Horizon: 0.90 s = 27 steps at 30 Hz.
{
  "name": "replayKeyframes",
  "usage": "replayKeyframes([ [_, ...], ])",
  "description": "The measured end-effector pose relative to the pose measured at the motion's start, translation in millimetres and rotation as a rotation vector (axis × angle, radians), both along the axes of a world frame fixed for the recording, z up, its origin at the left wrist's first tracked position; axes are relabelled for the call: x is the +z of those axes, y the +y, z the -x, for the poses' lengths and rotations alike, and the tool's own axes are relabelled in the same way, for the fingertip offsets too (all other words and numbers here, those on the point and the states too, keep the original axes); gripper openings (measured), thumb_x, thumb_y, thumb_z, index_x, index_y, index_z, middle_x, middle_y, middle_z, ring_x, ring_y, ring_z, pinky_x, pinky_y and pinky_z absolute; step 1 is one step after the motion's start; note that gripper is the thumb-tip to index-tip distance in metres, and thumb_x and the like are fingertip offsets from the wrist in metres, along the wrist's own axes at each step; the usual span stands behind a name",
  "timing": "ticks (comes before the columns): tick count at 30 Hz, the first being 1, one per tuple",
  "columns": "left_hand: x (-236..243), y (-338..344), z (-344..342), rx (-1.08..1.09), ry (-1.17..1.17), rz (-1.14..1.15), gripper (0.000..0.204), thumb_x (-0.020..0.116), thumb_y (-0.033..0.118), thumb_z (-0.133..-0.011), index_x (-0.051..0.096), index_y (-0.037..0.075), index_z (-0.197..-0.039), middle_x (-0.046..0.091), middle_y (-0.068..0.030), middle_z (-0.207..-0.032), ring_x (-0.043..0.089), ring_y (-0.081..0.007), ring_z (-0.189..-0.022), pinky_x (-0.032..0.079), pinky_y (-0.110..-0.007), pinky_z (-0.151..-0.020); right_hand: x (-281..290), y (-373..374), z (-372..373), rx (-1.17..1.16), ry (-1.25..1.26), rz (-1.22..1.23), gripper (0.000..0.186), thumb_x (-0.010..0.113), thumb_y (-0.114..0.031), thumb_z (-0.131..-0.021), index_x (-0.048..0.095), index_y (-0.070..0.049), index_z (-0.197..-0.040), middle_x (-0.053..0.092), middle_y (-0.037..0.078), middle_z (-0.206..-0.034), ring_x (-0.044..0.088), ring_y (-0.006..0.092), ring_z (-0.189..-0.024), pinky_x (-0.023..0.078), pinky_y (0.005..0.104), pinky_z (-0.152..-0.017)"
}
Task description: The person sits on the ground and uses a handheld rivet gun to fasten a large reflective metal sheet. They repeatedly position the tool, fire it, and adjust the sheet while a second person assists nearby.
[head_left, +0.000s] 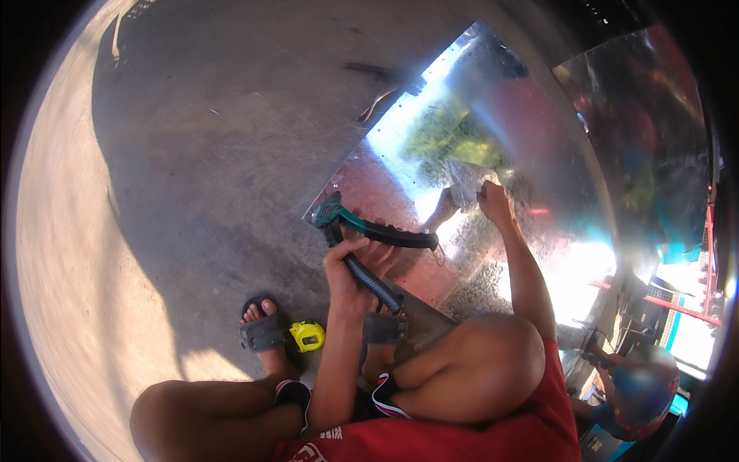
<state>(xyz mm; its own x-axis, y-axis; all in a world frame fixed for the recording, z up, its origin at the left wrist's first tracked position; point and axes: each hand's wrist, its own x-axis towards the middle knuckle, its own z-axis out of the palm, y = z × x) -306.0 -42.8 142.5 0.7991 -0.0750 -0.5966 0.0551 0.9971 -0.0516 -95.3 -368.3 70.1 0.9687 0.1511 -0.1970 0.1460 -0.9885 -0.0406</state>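
My left hand (350, 277) is wrapped round the lower handle of a hand riveter (396, 235) with a green head and black grips. Its handles spread apart in a V, over the near left corner of a shiny metal sheet (539, 138). Further right, my right hand (495, 202) is closed at the edge of a small clear plastic bag (466, 181) above the sheet. What the bag contains cannot be made out. Reflections of my hands and red shirt show in the metal.
A yellow tape measure (308, 336) lies on the concrete floor (208, 154) beside my sandalled foot (262, 319). A dark, thin object (377, 73) lies at the sheet's far left edge. Another shiny panel (639, 115) stands at the right. Someone in a blue cap (647, 389) is at the lower right.
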Motion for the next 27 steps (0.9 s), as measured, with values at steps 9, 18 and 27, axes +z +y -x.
replayKeyframes([
  [9,4.7,5.1,12.4,0.057,0.057,0.024,0.060,0.054,-0.006,-0.078,0.046,0.016,-0.134,0.058,-0.0112,-0.127,0.059,-0.0293,-0.117,0.047,-0.047,-0.103,91.5,16.4,-8.3,-0.031,-0.256,-0.023,0.020,0.060,-0.024,-0.093,0.067,-0.007,-0.100,0.072,0.017,-0.093,0.068,0.0390,-0.084,0.053,0.0468,-0.073],
  [18,44.7,5.1,24.7,0.024,-0.408,-0.091,0.095,0.053,-0.012,-0.066,0.030,0.019,-0.153,0.044,-0.0154,-0.147,0.049,-0.0366,-0.131,0.040,-0.050,-0.111,231.5,152.6,57.0,0.452,0.685,-0.223,0.022,0.050,-0.019,-0.096,0.060,0.001,-0.101,0.070,0.016,-0.085,0.070,0.0246,-0.073,0.054,0.0387,-0.068],
  [27,70.2,23.9,27.4,0.148,-0.378,-0.153,0.069,0.064,0.009,-0.078,0.041,0.000,-0.143,0.056,-0.0207,-0.130,0.055,-0.0394,-0.125,0.039,-0.048,-0.112,205.8,214.2,120.8,0.391,0.570,-0.444,0.026,0.041,-0.020,-0.103,0.054,0.002,-0.106,0.059,0.019,-0.072,0.065,0.0289,-0.065,0.047,0.0414,-0.058],
])
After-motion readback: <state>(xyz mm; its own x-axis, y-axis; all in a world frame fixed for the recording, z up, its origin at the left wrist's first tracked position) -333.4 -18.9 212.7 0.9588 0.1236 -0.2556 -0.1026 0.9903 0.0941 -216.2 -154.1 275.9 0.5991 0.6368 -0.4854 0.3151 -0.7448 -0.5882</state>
